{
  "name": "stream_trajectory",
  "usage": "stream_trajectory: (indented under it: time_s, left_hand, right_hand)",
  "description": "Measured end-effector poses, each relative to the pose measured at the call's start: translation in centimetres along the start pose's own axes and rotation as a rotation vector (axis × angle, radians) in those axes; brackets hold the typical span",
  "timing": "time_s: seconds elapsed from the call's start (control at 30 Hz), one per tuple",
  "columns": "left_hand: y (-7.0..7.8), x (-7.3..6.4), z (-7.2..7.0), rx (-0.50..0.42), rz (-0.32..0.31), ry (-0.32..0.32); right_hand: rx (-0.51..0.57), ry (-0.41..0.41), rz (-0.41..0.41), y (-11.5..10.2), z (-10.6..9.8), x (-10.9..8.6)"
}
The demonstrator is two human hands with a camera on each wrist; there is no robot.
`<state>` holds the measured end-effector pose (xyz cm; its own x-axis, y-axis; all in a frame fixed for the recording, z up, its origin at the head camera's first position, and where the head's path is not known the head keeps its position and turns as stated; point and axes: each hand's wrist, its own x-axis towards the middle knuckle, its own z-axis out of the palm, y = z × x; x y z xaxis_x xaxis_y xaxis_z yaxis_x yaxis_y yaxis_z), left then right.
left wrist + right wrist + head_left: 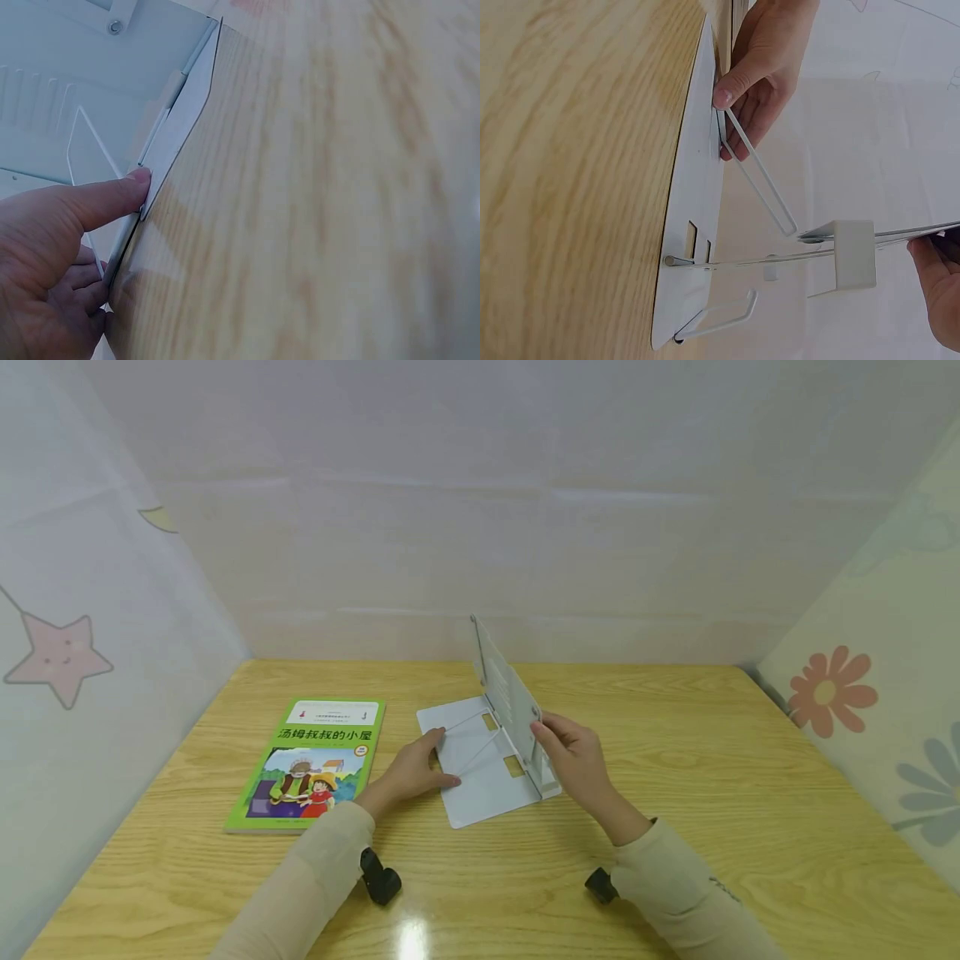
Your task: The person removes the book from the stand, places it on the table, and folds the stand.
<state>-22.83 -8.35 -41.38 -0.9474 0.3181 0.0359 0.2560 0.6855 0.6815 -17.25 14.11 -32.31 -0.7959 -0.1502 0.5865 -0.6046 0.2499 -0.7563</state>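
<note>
A white metal folding book stand [480, 799] is on the wooden table, its flat base lying down and its back panel [504, 693] raised and leaning. My left hand [408, 770] grips the base's left edge; in the left wrist view the thumb [112, 201] lies on top with the fingers curled below. My right hand [579, 762] pinches the near edge of the raised panel. A thin wire support [761, 176] rises at an angle from the base, close to the left hand, in the right wrist view. Part of the right hand lies outside that view.
To the left of the stand lies a green-bordered picture book [306, 739], cover up, close to the left forearm. Small black cameras [381, 878] are strapped at both wrists. A pale cloth backdrop [480, 543] with printed stars and flowers encloses the table's back and sides.
</note>
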Motion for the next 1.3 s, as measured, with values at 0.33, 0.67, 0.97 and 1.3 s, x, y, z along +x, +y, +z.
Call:
stream_trajectory:
  time_s: [0.33,0.67,0.97,1.3]
  left_hand:
    - [0.2,-0.1,-0.1,-0.003,-0.012,-0.01]
    - [0.4,-0.1,-0.1,0.009,-0.023,-0.031]
    - [0.6,-0.2,-0.3,0.023,-0.008,-0.053]
    - [0.3,-0.2,-0.3,0.01,-0.006,-0.052]
  right_hand:
    - [0.07,0.045,-0.014,3.0,-0.6,0.0]
    - [0.117,0.047,0.018,3.3,-0.9,-0.1]
    - [0.105,0.043,-0.016,3.3,-0.6,0.0]
    - [0.1,0.006,0.049,2.4,0.1,0.0]
